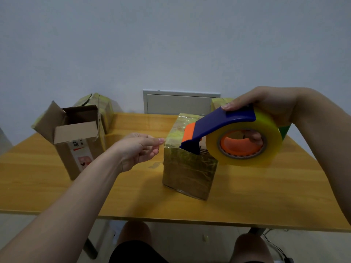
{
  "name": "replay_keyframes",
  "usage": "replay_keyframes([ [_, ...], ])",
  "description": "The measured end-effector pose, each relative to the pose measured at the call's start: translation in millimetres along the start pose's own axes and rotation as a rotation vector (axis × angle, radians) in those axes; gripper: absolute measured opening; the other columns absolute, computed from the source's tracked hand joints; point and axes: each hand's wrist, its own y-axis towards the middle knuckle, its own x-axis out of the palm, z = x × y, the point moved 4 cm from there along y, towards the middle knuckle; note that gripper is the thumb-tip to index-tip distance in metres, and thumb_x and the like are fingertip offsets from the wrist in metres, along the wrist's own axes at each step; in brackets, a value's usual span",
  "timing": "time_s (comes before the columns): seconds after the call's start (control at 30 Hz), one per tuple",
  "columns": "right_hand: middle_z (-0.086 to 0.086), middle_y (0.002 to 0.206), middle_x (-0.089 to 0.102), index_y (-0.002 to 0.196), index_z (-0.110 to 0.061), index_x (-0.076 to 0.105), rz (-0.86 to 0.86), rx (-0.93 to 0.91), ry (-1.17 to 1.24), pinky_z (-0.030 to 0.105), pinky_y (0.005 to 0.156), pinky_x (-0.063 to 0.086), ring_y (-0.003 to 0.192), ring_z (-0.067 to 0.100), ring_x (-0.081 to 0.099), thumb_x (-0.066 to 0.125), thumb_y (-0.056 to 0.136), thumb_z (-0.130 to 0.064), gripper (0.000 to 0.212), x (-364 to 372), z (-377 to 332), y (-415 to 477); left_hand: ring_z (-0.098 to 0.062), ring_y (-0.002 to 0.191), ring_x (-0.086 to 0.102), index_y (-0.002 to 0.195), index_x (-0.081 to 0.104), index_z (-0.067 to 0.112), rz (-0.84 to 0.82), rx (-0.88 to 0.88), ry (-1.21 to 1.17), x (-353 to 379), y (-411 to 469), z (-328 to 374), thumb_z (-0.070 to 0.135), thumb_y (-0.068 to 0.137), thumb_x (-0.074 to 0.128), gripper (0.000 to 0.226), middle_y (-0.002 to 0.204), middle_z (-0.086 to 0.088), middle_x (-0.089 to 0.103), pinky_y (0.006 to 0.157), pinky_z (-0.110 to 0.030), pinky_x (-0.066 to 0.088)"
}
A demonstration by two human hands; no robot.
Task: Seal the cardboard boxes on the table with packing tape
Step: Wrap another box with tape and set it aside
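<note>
Box (188, 173) — beside left grip (138, 149), under dispenser (218, 122)

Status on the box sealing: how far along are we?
Done: back-left box and back-right box, partly hidden, look taped over. In hand: centre box, heavily wrapped; right hand holds the tape dispenser at its top, left hand is at its upper left edge. Left: open box, flaps up, no tape across them.
</note>
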Motion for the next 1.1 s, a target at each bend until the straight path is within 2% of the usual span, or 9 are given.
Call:
replay_keyframes([
  [0.13, 0.015, 0.077, 0.071, 0.106, -0.01, 0.078, 0.007, 0.018, -0.009, 0.034, 0.054, 0.058, 0.055, 0.021, 0.066, 0.084, 0.07, -0.053, 0.055, 0.8, -3.8, -1.0, -0.008, 0.053, 0.064, 0.089, 0.076, 0.004, -0.005, 0.007, 0.012, 0.2, 1.6, 1.4, 0.021, 0.067, 0.087, 0.03, 0.066, -0.006, 0.067, 0.049, -0.017, 0.055],
  [0.23, 0.014, 0.071, 0.07, 0.098, -0.012, 0.081, 0.014, 0.048, -0.001, 0.033, 0.053, 0.058, 0.052, 0.021, 0.065, 0.072, 0.082, -0.046, 0.039, 4.5, -0.4, 1.2, -0.009, 0.053, 0.063, 0.085, 0.076, 0.006, 0.002, 0.015, 0.042, 0.1, 1.7, 0.8, 0.022, 0.069, 0.087, 0.025, 0.067, -0.006, 0.067, 0.049, -0.018, 0.056],
  [0.4, 0.014, 0.064, 0.068, 0.095, -0.009, 0.081, 0.042, 0.067, 0.029, 0.032, 0.051, 0.057, 0.049, 0.022, 0.063, 0.067, 0.081, -0.046, 0.042, 5.3, 1.7, 4.4, -0.008, 0.052, 0.06, 0.082, 0.071, 0.008, 0.018, 0.009, 0.139, -3.3, 1.5, 2.2, 0.02, 0.085, 0.083, 0.017, 0.064, -0.004, 0.063, 0.048, -0.017, 0.053],
  [0.57, 0.016, 0.071, 0.069, 0.095, -0.008, 0.08, 0.1, 0.105, -0.003, 0.033, 0.053, 0.057, 0.051, 0.024, 0.064, 0.074, 0.074, -0.049, 0.046, 5.3, -0.9, 5.0, -0.007, 0.049, 0.056, 0.064, 0.075, 0.013, -0.003, -0.024, 0.084, -4.3, 2.4, 3.5, 0.013, 0.087, 0.079, 0.024, 0.062, -0.003, 0.06, 0.045, -0.015, 0.051],
  [0.73, 0.021, 0.078, 0.069, 0.105, -0.003, 0.077, 0.16, 0.15, -0.041, 0.034, 0.056, 0.057, 0.054, 0.026, 0.065, 0.073, 0.077, -0.049, 0.054, 3.1, -1.8, 5.3, -0.01, 0.058, 0.065, 0.076, 0.079, 0.005, -0.113, -0.068, 0.021, -6.7, 1.0, 2.7, 0.006, 0.075, 0.079, 0.002, 0.07, -0.008, 0.066, 0.052, -0.016, 0.056],
  [0.93, 0.021, 0.076, 0.069, 0.109, 0.0, 0.075, 0.177, 0.167, -0.059, 0.034, 0.055, 0.057, 0.053, 0.026, 0.065, 0.074, 0.073, -0.049, 0.061, 5.8, -6.0, 8.5, -0.011, 0.058, 0.067, 0.08, 0.079, 0.004, -0.122, -0.092, 0.076, -18.1, 2.7, 1.7, 0.002, 0.084, 0.074, 0.007, 0.071, -0.011, 0.068, 0.052, -0.018, 0.058],
  [1.03, 0.021, 0.073, 0.067, 0.112, 0.002, 0.073, 0.177, 0.166, -0.075, 0.035, 0.056, 0.057, 0.053, 0.027, 0.065, 0.072, 0.075, -0.05, 0.063, 6.0, -6.5, 8.3, -0.012, 0.06, 0.068, 0.092, 0.074, 0.001, -0.099, -0.091, 0.199, -15.2, 0.1, 9.1, 0.001, 0.088, 0.074, 0.004, 0.073, -0.013, 0.069, 0.054, -0.02, 0.059],
  [1.1, 0.022, 0.075, 0.067, 0.112, 0.001, 0.073, 0.184, 0.165, -0.079, 0.035, 0.057, 0.058, 0.054, 0.027, 0.065, 0.073, 0.073, -0.05, 0.064, 6.4, -6.8, 7.9, -0.014, 0.064, 0.072, 0.103, 0.07, 0.002, -0.07, -0.098, 0.428, -10.0, -4.1, 19.3, 0.007, 0.086, 0.08, 0.02, 0.077, -0.011, 0.074, 0.056, -0.022, 0.06],
])
